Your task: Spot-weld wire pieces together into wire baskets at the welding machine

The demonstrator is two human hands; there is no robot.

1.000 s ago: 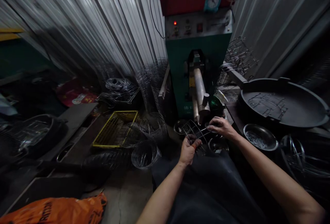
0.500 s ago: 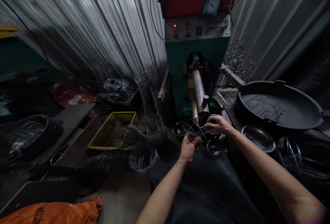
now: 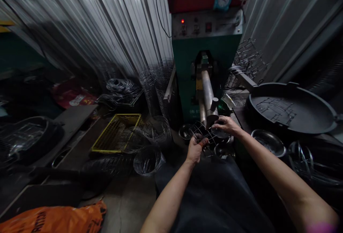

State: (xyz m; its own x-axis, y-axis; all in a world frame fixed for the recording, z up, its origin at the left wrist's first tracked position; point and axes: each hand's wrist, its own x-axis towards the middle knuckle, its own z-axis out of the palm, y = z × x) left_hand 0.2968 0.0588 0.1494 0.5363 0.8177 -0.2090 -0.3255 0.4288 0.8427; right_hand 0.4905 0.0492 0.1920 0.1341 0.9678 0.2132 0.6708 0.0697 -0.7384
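Machine (image 3: 180,65) stands before you, its rod (image 3: 207,86) ending by the wire frame (image 3: 210,137), crossing wires already in place, anything left undone indiscernible, your left hand (image 3: 195,150) gripping it, your right hand (image 3: 227,125) curled alongside, its grip unclear.

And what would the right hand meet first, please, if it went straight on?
Heading leftward, the right hand would probably meet the wire frame first, near the metal arm's end; depth is unclear.
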